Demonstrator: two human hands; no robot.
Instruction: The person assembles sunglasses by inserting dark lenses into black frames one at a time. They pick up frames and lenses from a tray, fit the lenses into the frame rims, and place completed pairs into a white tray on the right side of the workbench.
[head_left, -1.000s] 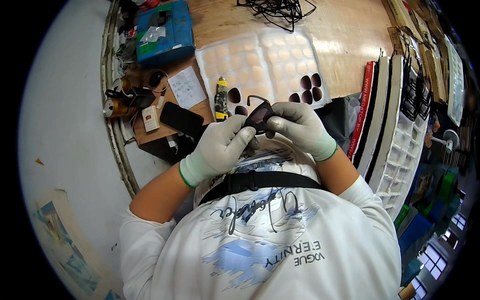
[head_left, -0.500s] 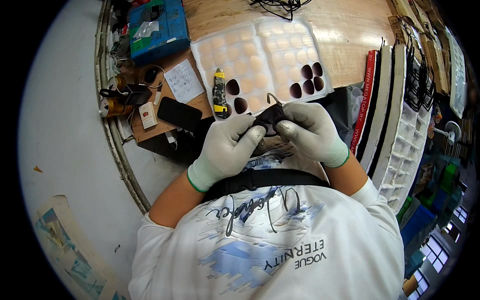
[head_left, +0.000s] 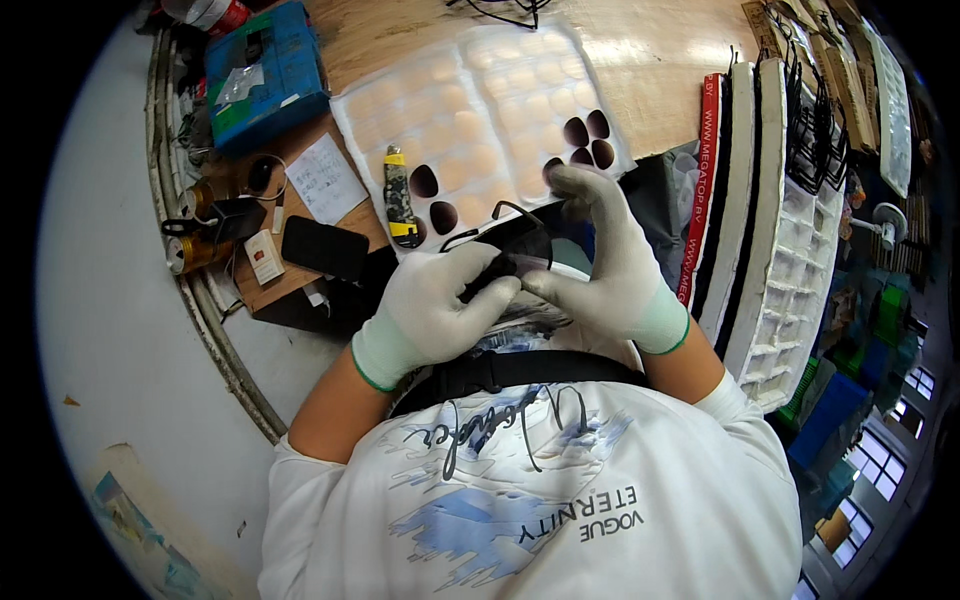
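A pair of dark sunglasses (head_left: 530, 246) is in front of my body, its thin temples pointing away from me. My left hand (head_left: 430, 300), in a white glove with a green cuff, pinches one side of it between thumb and fingers. My right hand (head_left: 615, 260), gloved alike, has its fingers spread from the thumb. Its thumb tip is by the sunglasses, while its fingertips reach the edge of a dark lens (head_left: 552, 168) on the white moulded tray (head_left: 470, 75). Several more dark lenses (head_left: 576, 132) lie at the tray's right, and two lenses (head_left: 424, 181) at its left.
A yellow and black utility knife (head_left: 400, 195) lies on the tray's left edge. Left of it are a handwritten paper (head_left: 322, 180), a black phone (head_left: 324, 247), a small box (head_left: 263, 257) and a blue case (head_left: 265, 75). White compartment trays (head_left: 790, 290) stand upright at the right.
My right hand has let go of the sunglasses, its fingers opening out toward the lens on the tray. My left hand keeps its hold. The whole view has shifted, moving the table leftward.
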